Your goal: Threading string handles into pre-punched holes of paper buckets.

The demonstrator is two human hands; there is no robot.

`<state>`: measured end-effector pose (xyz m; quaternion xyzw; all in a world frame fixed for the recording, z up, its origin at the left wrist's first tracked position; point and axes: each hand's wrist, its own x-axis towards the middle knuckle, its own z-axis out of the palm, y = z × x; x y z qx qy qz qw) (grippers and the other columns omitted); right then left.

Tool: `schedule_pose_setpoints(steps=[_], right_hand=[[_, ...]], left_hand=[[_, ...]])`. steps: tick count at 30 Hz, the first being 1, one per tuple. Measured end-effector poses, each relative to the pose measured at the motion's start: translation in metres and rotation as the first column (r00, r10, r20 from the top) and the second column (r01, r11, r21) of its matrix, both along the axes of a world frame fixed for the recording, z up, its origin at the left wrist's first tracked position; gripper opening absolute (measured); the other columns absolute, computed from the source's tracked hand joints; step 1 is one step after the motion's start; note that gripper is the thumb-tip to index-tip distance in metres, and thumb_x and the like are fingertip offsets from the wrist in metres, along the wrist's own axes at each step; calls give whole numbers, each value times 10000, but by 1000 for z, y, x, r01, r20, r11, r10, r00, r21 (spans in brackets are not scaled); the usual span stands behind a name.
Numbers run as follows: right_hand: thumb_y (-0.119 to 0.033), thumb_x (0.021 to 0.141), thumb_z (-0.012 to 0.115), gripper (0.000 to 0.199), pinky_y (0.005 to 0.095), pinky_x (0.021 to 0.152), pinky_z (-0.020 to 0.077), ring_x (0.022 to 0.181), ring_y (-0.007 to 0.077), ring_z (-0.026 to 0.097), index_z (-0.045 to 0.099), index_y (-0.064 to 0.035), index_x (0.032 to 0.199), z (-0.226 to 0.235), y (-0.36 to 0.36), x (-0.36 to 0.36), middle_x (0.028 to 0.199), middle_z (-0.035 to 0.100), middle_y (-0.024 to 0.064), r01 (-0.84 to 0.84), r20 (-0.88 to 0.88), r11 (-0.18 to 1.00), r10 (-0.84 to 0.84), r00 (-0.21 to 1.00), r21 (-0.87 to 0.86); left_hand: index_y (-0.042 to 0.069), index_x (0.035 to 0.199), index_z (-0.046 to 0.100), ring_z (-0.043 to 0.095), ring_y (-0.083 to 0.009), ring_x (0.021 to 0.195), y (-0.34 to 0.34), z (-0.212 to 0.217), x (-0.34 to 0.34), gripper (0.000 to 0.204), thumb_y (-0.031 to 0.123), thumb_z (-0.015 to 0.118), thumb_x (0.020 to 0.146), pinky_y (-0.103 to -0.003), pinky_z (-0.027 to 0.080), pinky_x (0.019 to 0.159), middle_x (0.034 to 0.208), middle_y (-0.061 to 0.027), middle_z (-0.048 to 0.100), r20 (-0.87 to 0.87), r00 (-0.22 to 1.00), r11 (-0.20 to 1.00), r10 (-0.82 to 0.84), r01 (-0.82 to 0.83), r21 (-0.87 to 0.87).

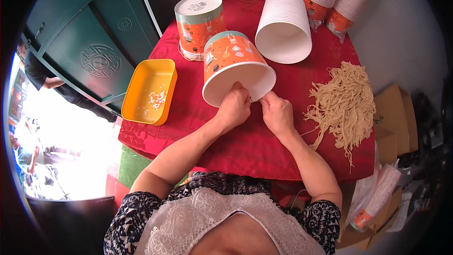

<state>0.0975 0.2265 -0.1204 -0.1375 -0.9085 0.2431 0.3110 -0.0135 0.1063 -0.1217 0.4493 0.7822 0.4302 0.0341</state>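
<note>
On my left the tray (150,72) of bits (158,99) sits within easy reach. My left grip (235,107) reaches into the mouth of the bucket (234,53), clasping its near rim; it's tipped toward me on the worktop (236,151), probably to bring that rim to my fingers. An upturned bucket (199,33) and nested tubs (283,21) crowd it behind. My right grip (276,113) is pinched at the rim, on what I can't tell; strings (344,101) lie heaped beyond.

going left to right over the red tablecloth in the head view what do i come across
Yellow tray, tilted orange-patterned bucket, white bucket stack lying on its side, pile of beige strings.
</note>
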Motion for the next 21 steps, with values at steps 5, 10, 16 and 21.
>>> schedule_pose_setpoints(steps=[5,10,16,21], right_hand=[[-152,856,661,177,449,545,490,604,379,633,627,7,787,5,2,-2,663,633,200,-3,-12,977,0,1000,-215],[-104,863,647,210,343,507,421,534,120,519,611,64,742,15,11,-3,587,578,154,13,34,923,0,999,-385],[-126,875,611,324,365,466,348,487,122,398,483,51,635,25,20,2,514,428,123,-23,-107,864,-36,994,-503],[-70,917,588,366,275,451,264,533,33,313,403,-13,606,56,10,15,548,366,-55,-110,-289,844,-55,956,-525]], left_hand=[[-10,694,590,596,-362,819,1,-5,-1,42,-15,627,715,-430,485,717,883,-187,587,-87,994,998,63,-65,-13],[-28,740,601,604,-358,780,-4,2,4,47,-14,644,725,-429,497,693,916,-188,594,-81,996,999,-38,39,18],[-30,840,636,632,-375,847,-35,56,43,141,91,699,805,-426,528,750,966,-202,577,28,990,982,-141,137,127],[-39,699,628,608,-257,595,-82,80,64,345,254,718,857,-384,466,551,682,-143,589,149,965,973,-215,198,122]])
